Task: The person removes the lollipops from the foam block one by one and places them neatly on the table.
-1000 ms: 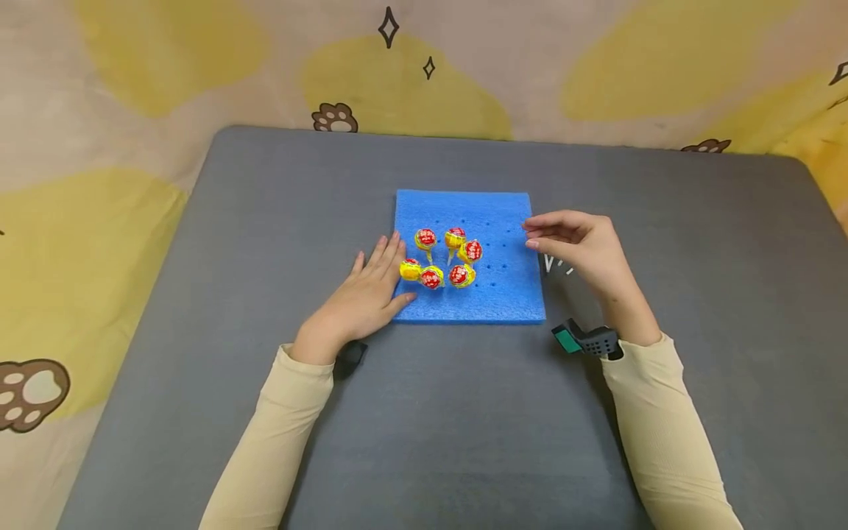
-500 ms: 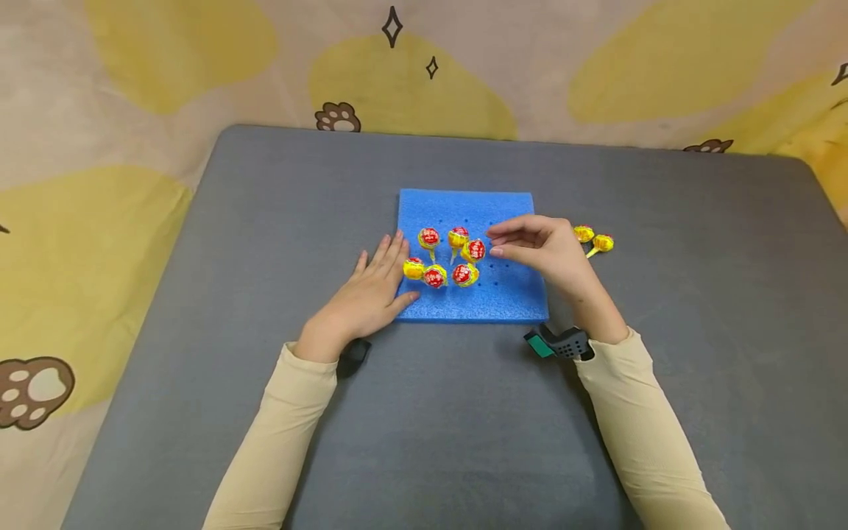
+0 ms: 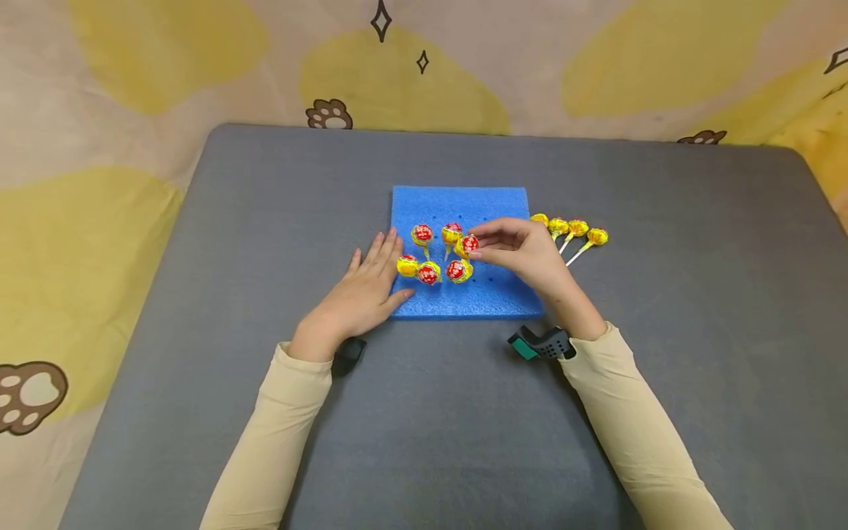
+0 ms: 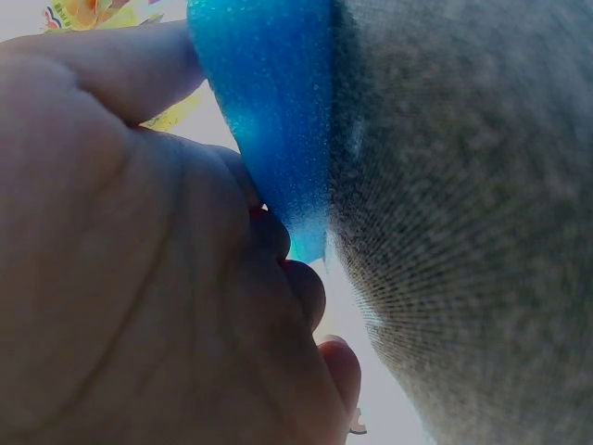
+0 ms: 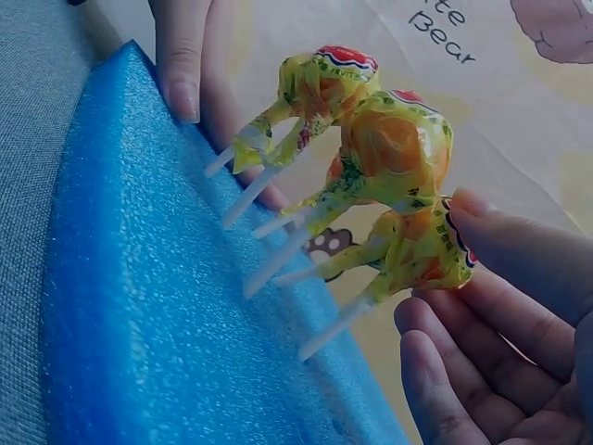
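A blue foam block [image 3: 490, 302] dotted with small holes lies on the grey table. Several lollipops in yellow and red wrappers stand in it by their white sticks. My left hand [image 3: 361, 294] rests along the block's left edge, fingers straight and thumb over its surface. The fingertips of my right hand [image 3: 520, 254] pinch the head of the rightmost lollipop [image 3: 467, 245]. In the right wrist view, thumb and fingers lie on either side of that lollipop head [image 5: 431, 255], whose stick goes down into the foam.
Several more lollipops [image 3: 578, 229] lie on the grey table [image 3: 695, 294] to the right of the block, partly behind my right hand. A yellow and cream cloth [image 3: 450, 73] with paw prints hangs behind the table's far edge.
My right hand has moved left from the block's right edge to the rightmost standing lollipop and now pinches it. The loose lollipops on the right have come into view. My left hand stays put.
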Motion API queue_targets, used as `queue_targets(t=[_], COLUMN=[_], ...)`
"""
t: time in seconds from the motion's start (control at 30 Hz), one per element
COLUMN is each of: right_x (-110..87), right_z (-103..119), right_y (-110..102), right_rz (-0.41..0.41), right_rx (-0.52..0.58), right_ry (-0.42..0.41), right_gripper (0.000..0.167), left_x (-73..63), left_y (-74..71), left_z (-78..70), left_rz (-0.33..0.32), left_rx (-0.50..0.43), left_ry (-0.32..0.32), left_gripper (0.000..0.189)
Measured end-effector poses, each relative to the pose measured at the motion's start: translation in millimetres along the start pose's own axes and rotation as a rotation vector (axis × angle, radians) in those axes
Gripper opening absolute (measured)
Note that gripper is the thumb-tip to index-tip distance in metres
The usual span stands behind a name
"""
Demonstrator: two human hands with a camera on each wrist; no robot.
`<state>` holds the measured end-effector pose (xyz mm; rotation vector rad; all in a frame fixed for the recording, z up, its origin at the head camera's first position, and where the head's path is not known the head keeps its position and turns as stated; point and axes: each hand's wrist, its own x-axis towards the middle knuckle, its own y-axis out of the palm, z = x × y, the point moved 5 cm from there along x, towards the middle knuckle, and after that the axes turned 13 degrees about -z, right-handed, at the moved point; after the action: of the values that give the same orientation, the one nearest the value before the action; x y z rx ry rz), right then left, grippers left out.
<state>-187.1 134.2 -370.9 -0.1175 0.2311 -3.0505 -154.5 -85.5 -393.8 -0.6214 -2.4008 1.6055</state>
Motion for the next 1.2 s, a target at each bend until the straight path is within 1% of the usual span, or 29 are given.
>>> queue_targets(t=[0.43,0.7,0.9,1.03,1.2], right_x=[0.6,0.4,0.9,0.9,1.2], right_z=[-1.7,-1.4,-1.8,-1.3,-0.3], right_y=[3.5,2.1,1.2,-0.8,-3.5], right_rz=[0.003,-0.003,-0.022,-0.031,-0.041], right_rx=[-0.022,-0.028,-0.005,0.008,0.052], right_ry=[-0.021,-0.017,0.003,0.001,-0.005], right_gripper=[0.029,0.028,0.027,0.027,0.025], left_x=[0.6,1.4,1.3,1.5,1.7], left_y=[1.1,1.6,1.8,2.0,0.8], left_z=[1.1,0.4,0.3,-0.1,-1.8], left_rz=[0.004,-0.006,-0.004,-0.006,-0.017], left_rx=[0.014,0.02,0.035,0.05,0.078], left_ry=[-0.002,-0.005,-0.006,-0.007,0.002], left_gripper=[0.08,0.08,0.08,0.08,0.078])
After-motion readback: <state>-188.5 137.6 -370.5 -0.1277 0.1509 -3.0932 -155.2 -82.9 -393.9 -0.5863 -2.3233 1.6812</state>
